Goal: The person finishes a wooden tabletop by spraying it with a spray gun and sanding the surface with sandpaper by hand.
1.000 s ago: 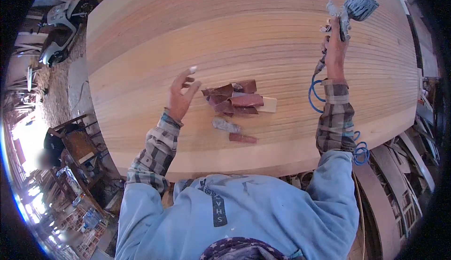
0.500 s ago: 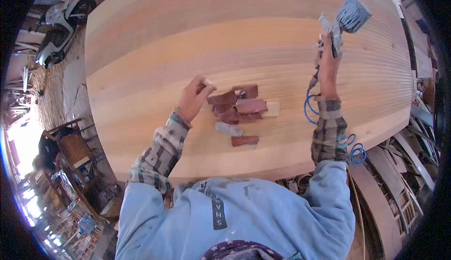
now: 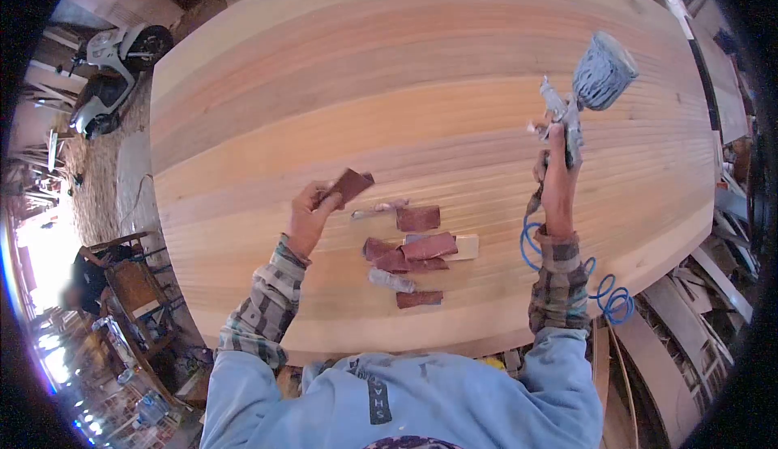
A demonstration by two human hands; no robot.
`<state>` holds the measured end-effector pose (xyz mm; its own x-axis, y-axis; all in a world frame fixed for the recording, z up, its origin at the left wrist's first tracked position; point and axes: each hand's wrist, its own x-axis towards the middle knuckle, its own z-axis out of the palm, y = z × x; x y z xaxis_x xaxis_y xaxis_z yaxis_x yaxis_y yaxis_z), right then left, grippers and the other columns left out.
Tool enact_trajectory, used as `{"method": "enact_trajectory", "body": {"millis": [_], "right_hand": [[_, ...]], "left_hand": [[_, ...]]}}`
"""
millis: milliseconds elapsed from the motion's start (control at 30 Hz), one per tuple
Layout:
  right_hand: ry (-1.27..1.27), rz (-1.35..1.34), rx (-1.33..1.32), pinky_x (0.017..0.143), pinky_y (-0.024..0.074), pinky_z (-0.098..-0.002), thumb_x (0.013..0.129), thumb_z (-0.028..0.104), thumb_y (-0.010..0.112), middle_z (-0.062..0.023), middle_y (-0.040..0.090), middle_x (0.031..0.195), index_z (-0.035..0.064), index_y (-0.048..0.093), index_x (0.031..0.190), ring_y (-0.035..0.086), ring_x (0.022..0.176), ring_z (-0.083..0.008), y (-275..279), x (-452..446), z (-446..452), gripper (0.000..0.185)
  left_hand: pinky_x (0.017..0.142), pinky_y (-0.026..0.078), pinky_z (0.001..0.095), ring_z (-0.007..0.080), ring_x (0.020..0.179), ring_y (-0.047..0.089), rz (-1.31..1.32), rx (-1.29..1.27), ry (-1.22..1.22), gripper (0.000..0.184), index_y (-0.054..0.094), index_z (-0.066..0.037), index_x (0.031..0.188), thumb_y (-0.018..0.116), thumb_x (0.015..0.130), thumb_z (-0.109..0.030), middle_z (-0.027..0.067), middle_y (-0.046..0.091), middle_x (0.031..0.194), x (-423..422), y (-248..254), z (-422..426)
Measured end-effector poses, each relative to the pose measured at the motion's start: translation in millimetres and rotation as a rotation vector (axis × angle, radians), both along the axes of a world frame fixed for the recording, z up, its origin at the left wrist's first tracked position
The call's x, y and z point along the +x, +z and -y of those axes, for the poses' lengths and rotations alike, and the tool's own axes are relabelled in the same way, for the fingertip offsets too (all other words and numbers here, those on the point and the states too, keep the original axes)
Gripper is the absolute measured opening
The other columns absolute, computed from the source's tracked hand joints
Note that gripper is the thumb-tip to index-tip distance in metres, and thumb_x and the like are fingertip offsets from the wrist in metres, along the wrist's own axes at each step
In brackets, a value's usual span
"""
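My left hand (image 3: pixel 306 215) pinches a folded brown piece of sandpaper (image 3: pixel 350 185) just above the wooden panel. In my right hand (image 3: pixel 557 186) is a paint-spattered spray gun (image 3: pixel 572 125), its grey cup (image 3: pixel 604 72) tilted toward the upper right. A blue air hose (image 3: pixel 527 242) trails from the gun's handle. Several reddish-brown sandpaper pieces (image 3: pixel 429 246) lie loosely piled between my hands. Beside them rest a pale block (image 3: pixel 468 247), a greyish crumpled roll (image 3: pixel 391 280) and a small strip-like item (image 3: pixel 379 209) that I cannot make out.
The broad striped wooden panel (image 3: pixel 324 84) fills the middle of the view. Coils of the hose (image 3: pixel 617 306) hang by its right corner. Boards (image 3: pixel 673 352) lean at lower right. A scooter (image 3: pixel 113 76) stands at far left, and a person (image 3: pixel 87 283) is at lower left.
My left hand has moved left and away from the pile and now holds the folded sandpaper. My right hand keeps the spray gun raised. The view has shifted, so the panel appears lower.
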<state>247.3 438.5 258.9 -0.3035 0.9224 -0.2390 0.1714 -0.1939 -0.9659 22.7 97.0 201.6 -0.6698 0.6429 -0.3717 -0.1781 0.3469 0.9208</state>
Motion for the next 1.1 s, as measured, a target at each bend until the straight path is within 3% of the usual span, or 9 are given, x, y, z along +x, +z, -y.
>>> {"method": "enact_trajectory", "body": {"millis": [267, 333, 500, 567, 600, 667, 767, 967, 1100], "right_hand": [[0.352, 0.029, -0.146, 0.041, 0.0276, -0.0196, 0.101, 0.03, 0.055, 0.0008, 0.065, 0.078, 0.0071, 0.062, 0.112, 0.038, 0.048, -0.0005, -12.6, -2.2, 60.3, 0.026], [0.443, -0.034, -0.191, 0.069, 0.047, -0.0247, 0.099, 0.017, 0.059, -0.0014, 0.064, 0.087, 0.001, 0.063, 0.109, 0.057, 0.078, -0.0071, -21.2, -4.5, 76.4, 0.02], [0.52, -0.008, -0.204, 0.084, 0.0479, -0.0287, 0.098, 0.014, 0.06, -0.0052, 0.066, 0.094, -0.0019, 0.062, 0.111, 0.06, 0.091, -0.0123, -16.9, -7.4, 90.9, 0.02], [0.517, 0.0, -0.169, 0.083, 0.0483, -0.0284, 0.098, 0.015, 0.06, -0.0053, 0.066, 0.096, -0.0016, 0.062, 0.112, 0.06, 0.09, -0.0122, -22.8, -9.1, 92.2, 0.021], [0.456, -0.036, -0.204, 0.083, 0.0485, -0.0288, 0.099, 0.015, 0.06, -0.0051, 0.065, 0.098, -0.0011, 0.061, 0.114, 0.06, 0.091, -0.0126, -21.5, -8.5, 92.4, 0.023], [0.406, -0.066, -0.238, 0.084, 0.0488, -0.0292, 0.099, 0.016, 0.06, -0.0048, 0.065, 0.1, -0.0007, 0.06, 0.116, 0.059, 0.092, -0.013, -22.3, -9.1, 94.9, 0.024], [0.358, -0.007, -0.287, 0.085, 0.049, -0.0286, 0.1, 0.018, 0.06, -0.0041, 0.064, 0.101, 0.0, 0.059, 0.117, 0.059, 0.093, -0.0119, -25.8, -17.4, 90.6, 0.025], [0.387, -0.106, -0.251, 0.074, 0.0452, -0.0236, 0.099, 0.019, 0.061, -0.0003, 0.064, 0.097, 0.0012, 0.06, 0.117, 0.053, 0.083, -0.0061, -47.9, -16.4, 75.0, 0.026], [0.38, 0.048, -0.272, 0.058, 0.0336, -0.02, 0.098, 0.021, 0.062, 0.0056, 0.063, 0.091, 0.0044, 0.063, 0.113, 0.041, 0.068, -0.0015, -52.3, -18.9, 75.4, 0.022]], "left_hand": [[0.07, 0.057, 0.0328, 0.0201, 0.082, 0.069, 0.178, 0.088, 0.045, 0.034, 0.052, -0.001, 0.117, 0.068, 0.089, -0.011, 0.0117, 0.066, 0.093, -49.7, 13.0, -66.1], [0.068, 0.056, 0.0318, 0.0191, 0.08, 0.068, 0.168, 0.088, 0.013, 0.033, 0.053, -0.001, 0.116, 0.068, 0.089, -0.013, 0.0095, 0.066, 0.092, -66.7, -8.6, -79.9], [0.065, 0.053, 0.0316, 0.0179, 0.072, 0.064, 0.157, 0.073, 0.027, 0.028, 0.058, -0.004, 0.112, 0.068, 0.089, -0.018, 0.0052, 0.065, 0.087, -107.2, -12.4, -129.9], [0.069, 0.053, 0.0373, 0.0224, 0.074, 0.064, -0.623, -0.162, -0.098, 0.023, 0.062, -0.007, 0.106, 0.068, 0.089, -0.021, 0.0064, 0.064, 0.082, -136.5, -18.3, -152.2], [0.069, 0.053, 0.0373, 0.0224, 0.074, 0.064, -0.627, -0.158, -0.1, 0.023, 0.062, -0.007, 0.106, 0.068, 0.089, -0.021, 0.0064, 0.064, 0.082, -151.8, -30.6, -168.4], [0.081, 0.051, 0.0417, 0.0273, 0.09, 0.063, -1.179, -0.166, -0.25, 0.02, 0.065, -0.009, 0.103, 0.068, 0.087, -0.021, 0.009, 0.065, 0.092, -183.2, -62.5, -192.9], [0.09, 0.048, 0.0426, 0.0295, 0.106, 0.059, -1.568, -0.153, -0.365, 0.021, 0.065, -0.011, 0.105, 0.064, 0.085, -0.018, 0.0087, 0.065, 0.104, -205.1, -62.8, -206.1], [0.099, 0.046, 0.0453, 0.0328, 0.113, 0.058, -1.558, -0.298, -0.541, 0.031, 0.062, -0.014, 0.121, 0.059, 0.09, -0.015, 0.0111, 0.064, 0.116, -310.7, -119.7, -63.1], [0.093, 0.049, 0.0455, 0.033, 0.105, 0.061, -1.388, -0.329, -0.627, 0.031, 0.063, -0.01, 0.12, 0.062, 0.09, -0.017, 0.0147, 0.065, 0.109, -259.0, -94.3, -132.2]]}}
